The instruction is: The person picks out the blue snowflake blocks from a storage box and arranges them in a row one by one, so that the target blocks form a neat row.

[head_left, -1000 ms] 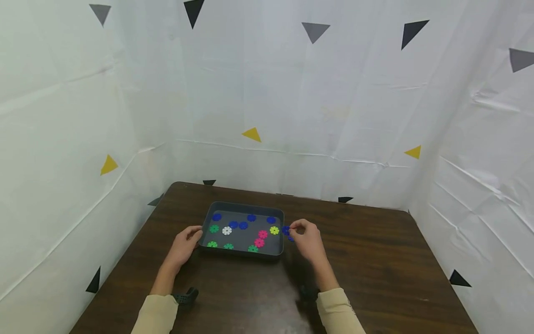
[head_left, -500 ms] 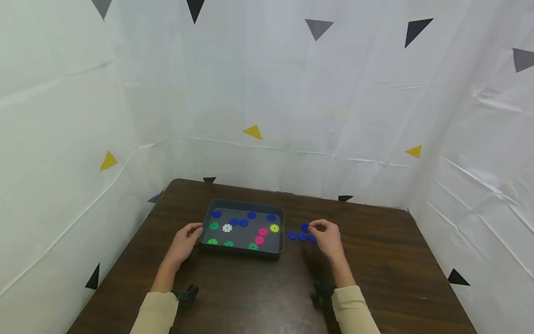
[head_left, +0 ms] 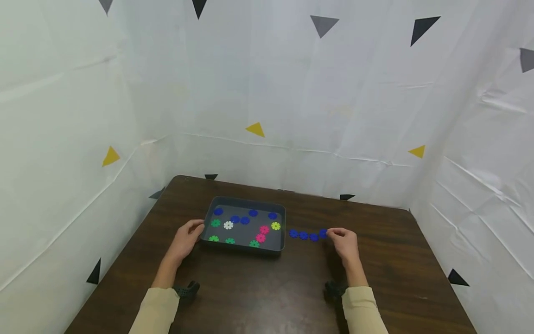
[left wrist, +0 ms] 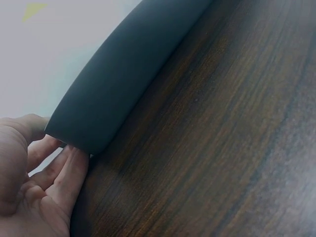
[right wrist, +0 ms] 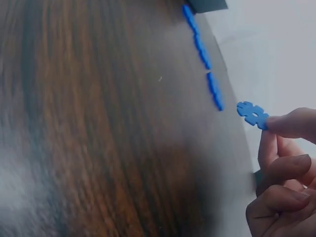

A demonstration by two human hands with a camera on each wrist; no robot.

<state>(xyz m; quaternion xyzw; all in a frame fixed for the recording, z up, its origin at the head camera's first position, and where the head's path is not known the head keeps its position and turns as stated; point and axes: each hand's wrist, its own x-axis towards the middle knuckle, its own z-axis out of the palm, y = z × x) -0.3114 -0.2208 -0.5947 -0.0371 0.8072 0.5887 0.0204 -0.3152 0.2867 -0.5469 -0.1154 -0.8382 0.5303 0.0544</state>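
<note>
My left hand (head_left: 183, 239) grips the left end of a dark grey tray (head_left: 250, 247). In the left wrist view, the thumb lies at the rim and the fingers touch the outer tray wall (left wrist: 113, 79). Right of the tray, my right hand (head_left: 345, 242) pinches a blue notched disc (right wrist: 253, 114) between thumb and finger, raised off the table in the right wrist view. Three more blue discs (head_left: 303, 235) lie in a row on the table, between the tray and this hand. Inside the tray are several blue discs (head_left: 244, 221), green discs (head_left: 215, 223), pink discs (head_left: 264, 229), one white disc (head_left: 228, 225) and one yellow disc (head_left: 276, 226).
Everything stands on a dark wood-grain table (head_left: 258, 287). White sheeting (head_left: 292, 93) with black, grey and yellow triangles hangs behind it and at both sides. A dark strap-like device (head_left: 187, 291) sits at the left wrist.
My right hand has moved right from beside the tray, along the row. Blue discs it covered earlier now show on the table, and it still pinches one. The left hand stays at the tray.
</note>
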